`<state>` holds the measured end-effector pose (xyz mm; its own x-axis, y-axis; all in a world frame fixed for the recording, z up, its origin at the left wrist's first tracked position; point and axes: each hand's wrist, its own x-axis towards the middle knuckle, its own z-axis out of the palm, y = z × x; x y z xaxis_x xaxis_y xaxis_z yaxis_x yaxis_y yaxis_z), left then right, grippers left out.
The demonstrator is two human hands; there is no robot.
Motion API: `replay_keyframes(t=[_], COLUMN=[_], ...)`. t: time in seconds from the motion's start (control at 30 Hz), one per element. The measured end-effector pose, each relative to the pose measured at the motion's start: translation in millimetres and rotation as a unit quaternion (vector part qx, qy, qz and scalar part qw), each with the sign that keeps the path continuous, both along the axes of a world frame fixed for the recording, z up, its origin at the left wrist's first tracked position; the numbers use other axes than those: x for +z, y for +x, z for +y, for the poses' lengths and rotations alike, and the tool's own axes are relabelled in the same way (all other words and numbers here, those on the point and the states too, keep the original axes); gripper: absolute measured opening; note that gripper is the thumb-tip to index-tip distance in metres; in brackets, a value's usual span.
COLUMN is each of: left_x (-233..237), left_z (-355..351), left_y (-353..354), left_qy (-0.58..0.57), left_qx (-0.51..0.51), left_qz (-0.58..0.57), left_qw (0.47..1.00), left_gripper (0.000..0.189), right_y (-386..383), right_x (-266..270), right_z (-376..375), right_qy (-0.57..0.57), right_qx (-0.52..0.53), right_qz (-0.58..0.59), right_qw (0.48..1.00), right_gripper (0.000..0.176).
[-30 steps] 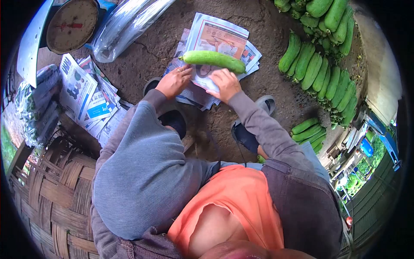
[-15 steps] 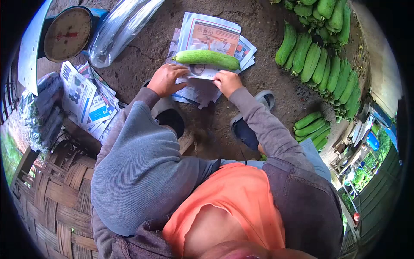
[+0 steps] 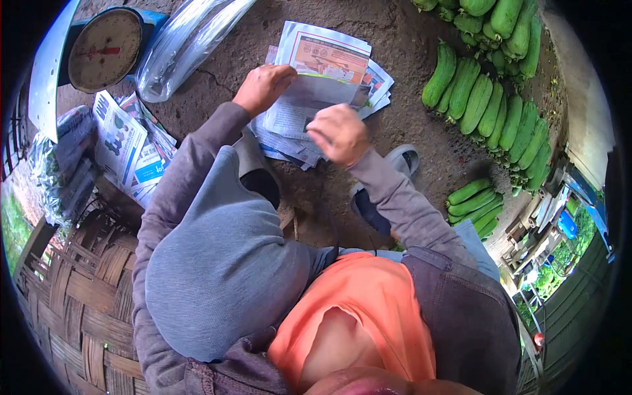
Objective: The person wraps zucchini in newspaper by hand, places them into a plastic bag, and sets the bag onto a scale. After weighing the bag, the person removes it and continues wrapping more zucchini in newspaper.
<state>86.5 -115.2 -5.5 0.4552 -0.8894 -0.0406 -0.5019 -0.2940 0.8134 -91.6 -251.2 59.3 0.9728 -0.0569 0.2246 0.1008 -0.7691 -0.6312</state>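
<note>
A newspaper sheet [image 3: 309, 99] lies folded over on a stack of papers [image 3: 329, 56] on the dirt floor [image 3: 415, 59]. The left hand [image 3: 263, 85] has its grip pinched shut on the sheet's raised edge. The right hand [image 3: 339, 133] is curled above the sheet's near edge; whether its grip holds anything, I cannot tell. Green gourds [image 3: 487, 105] line the floor's right side. A dial scale [image 3: 105, 49], plastic bags [image 3: 184, 43] and more newspapers [image 3: 125, 145] lie on the left.

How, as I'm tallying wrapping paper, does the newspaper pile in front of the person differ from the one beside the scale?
The front pile has its top sheet folded up by the left hand; the side pile, by the scale, lies flat, untouched. The front pile shows orange print, the side pile blue. Both are loose newspaper sheets fanned on the dirt ground.
</note>
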Motion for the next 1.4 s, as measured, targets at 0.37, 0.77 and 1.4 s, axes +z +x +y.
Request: replay_keyframes(t=[0.37,0.77,1.4], left_x=[-2,-10,23], left_z=[4,23,78], left_y=[5,-61,-17], left_qy=[-0.062,-0.043,-0.216], left_qx=[0.191,0.285,0.448], left_qz=[-0.098,0.678,0.581], left_qw=[0.975,0.676,0.645], left_gripper=[0.017,0.042,0.041], right_y=[40,65,116], right_x=[-80,-75,-38], right_z=[-26,-21,101], right_qy=[-0.066,0.151,0.052], right_qx=[-0.051,-0.085,-0.016], right_qz=[0.038,0.182,0.05], right_qw=[0.996,0.968,0.997], right_gripper=[0.037,0.042,0.056])
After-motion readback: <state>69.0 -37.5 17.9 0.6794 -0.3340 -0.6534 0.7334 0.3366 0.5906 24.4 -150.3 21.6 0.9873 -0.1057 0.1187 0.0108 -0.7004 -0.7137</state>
